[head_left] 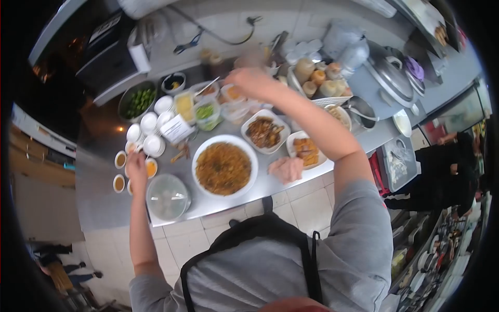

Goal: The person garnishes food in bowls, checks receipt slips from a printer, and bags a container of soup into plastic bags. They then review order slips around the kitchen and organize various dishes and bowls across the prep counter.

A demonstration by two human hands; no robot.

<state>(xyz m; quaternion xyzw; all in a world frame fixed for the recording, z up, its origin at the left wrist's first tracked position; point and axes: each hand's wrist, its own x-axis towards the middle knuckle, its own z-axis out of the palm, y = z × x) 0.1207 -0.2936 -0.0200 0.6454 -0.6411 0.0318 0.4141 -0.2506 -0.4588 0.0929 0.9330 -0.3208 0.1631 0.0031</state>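
My left hand (136, 167) is at the small sauce cups on the left of the steel counter, fingers pressed together over them; what they hold is hidden. A cup of orange sauce (151, 168) stands just right of it. My right hand (248, 80) reaches to the back of the counter above the clear tubs, its fingers smeared by motion. Below it are a tub with orange contents (232, 93) and a tub of chopped greens (206, 111). A large white bowl of noodles (223, 165) sits between my arms, beside a lidded round container (168, 197).
Square bowls of dark meat (264, 131) and orange pieces (306, 151) stand right of the noodles. Another person's hand (286, 170) is at the front edge. Bottles (318, 78) and a large lid (391, 78) are at the back right. Dark-clothed people stand far right.
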